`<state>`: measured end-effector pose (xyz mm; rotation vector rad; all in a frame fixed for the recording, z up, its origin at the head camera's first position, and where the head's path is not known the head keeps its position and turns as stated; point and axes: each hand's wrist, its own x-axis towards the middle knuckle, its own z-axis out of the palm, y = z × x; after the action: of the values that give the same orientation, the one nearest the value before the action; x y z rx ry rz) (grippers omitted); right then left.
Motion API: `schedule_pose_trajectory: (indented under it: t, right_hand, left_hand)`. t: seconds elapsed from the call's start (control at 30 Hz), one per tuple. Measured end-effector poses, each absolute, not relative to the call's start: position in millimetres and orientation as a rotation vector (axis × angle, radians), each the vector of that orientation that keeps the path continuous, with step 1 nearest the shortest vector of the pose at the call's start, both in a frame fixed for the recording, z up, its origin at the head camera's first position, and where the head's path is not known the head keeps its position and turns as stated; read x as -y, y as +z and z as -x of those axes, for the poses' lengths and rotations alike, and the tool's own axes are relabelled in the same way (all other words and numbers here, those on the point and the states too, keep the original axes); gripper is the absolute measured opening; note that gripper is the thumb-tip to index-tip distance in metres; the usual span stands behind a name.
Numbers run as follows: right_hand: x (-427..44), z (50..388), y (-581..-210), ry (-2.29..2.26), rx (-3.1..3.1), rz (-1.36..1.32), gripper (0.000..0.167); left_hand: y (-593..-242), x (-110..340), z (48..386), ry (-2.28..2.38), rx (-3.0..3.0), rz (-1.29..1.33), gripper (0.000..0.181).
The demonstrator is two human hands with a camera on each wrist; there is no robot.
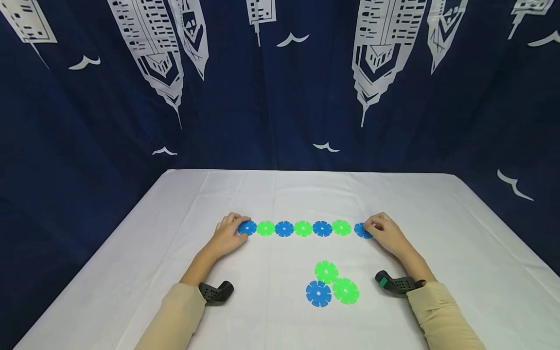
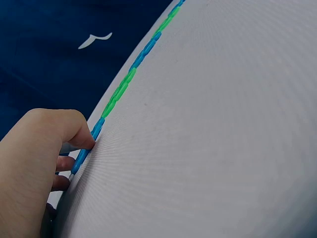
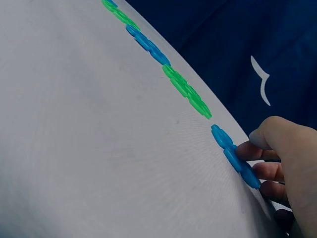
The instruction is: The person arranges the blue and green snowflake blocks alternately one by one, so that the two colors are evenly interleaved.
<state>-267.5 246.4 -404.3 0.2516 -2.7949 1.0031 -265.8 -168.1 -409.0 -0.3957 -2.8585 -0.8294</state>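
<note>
A row of flat snowflake-shaped plastic discs, blue and green by turns, runs across the white table. My left hand (image 1: 227,236) holds the leftmost blue disc (image 1: 248,228), thumb on its near edge and fingers on the far side. At the other end, my right hand (image 1: 387,234) grips a blue disc (image 3: 233,153) by its right part, its fingertips hiding some of it. A small gap parts that disc from the green disc (image 1: 341,228) to its left. Between the ends, the green disc (image 1: 265,228) and its neighbours lie edge to edge.
Nearer me lie two loose green discs, the upper (image 1: 326,271) and the lower (image 1: 346,290), beside a loose blue disc (image 1: 318,293). The white cloth-covered table (image 1: 131,291) ends at a dark blue curtain (image 1: 271,107). Black wrist devices sit on both forearms.
</note>
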Motion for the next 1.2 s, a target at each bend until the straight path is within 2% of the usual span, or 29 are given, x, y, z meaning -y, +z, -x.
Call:
schedule_pose_trajectory:
  t: [0.97, 1.2]
  right_hand:
    - [-242.2, 266.7, -408.0, 0.923, 2.786, -0.253, 0.025]
    - [-240.6, 266.3, -403.7, 1.056, 2.688, -0.218, 0.029]
  left_hand:
    - [-410.5, 168.6, 266.2, -0.815, 2.872, 0.366, 0.047]
    - [-409.6, 168.5, 266.9, -0.819, 2.869, 0.375, 0.048]
